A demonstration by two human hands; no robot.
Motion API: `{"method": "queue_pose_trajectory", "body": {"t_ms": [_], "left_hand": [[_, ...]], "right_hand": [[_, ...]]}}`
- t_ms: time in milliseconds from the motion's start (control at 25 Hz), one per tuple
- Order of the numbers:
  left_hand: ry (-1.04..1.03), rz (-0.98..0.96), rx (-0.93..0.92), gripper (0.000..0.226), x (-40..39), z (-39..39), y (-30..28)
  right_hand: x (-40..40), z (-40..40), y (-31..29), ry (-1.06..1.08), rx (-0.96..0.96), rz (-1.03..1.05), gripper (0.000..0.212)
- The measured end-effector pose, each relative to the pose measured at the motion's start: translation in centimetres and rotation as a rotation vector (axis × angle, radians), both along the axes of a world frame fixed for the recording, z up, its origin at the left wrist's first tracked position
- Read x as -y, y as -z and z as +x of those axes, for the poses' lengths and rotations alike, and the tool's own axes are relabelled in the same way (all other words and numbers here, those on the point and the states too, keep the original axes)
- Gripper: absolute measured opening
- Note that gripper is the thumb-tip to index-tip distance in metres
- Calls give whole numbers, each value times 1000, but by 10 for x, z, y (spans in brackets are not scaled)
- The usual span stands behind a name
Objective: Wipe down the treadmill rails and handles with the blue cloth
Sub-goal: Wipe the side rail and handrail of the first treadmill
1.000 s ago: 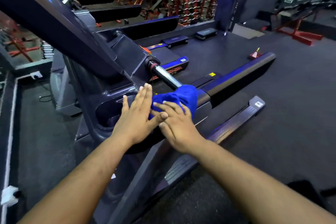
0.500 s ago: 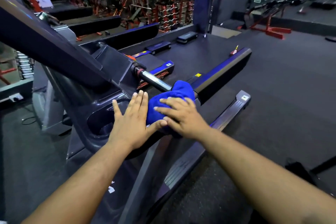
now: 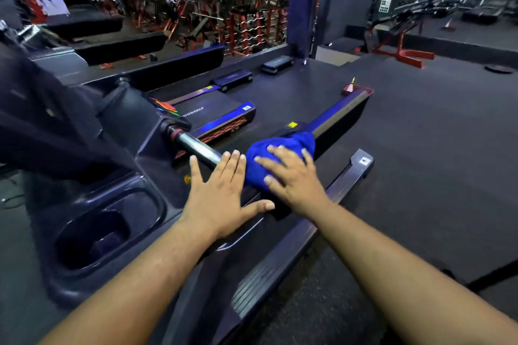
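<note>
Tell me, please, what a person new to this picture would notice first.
First, the blue cloth bunched over the treadmill handle at centre, with the right hand pressing on it. Beside it, the left hand lies flat on the console edge, next to the bare chrome bar.

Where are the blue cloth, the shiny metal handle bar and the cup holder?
blue cloth [image 3: 283,148]: head view, bunched top.
shiny metal handle bar [image 3: 196,146]: head view, bare middle.
dark cup holder [image 3: 98,235]: head view, inner hollow.
</note>
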State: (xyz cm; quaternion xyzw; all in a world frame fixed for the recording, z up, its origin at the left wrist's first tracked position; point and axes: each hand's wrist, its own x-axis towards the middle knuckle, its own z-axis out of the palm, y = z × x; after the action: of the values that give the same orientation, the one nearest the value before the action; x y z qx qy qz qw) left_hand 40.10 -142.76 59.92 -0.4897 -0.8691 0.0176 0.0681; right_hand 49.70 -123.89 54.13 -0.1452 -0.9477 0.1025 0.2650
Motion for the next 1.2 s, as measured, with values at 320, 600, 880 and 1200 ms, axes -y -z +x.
{"method": "queue_pose_trajectory", "body": {"t_ms": [320, 600, 880, 1200], "left_hand": [[-57, -23, 78, 125, -83, -10, 5], [-32, -35, 156, 123, -86, -12, 8], [24, 35, 227, 125, -82, -13, 7], [45, 16, 120, 119, -78, -10, 8]], "right_hand": [[-62, -23, 4, 148, -196, -221, 43], [-143, -25, 10, 96, -199, -179, 52], [10, -22, 58, -18, -479, -423, 54], [-41, -42, 59, 265, -545, -1004, 64]]}}
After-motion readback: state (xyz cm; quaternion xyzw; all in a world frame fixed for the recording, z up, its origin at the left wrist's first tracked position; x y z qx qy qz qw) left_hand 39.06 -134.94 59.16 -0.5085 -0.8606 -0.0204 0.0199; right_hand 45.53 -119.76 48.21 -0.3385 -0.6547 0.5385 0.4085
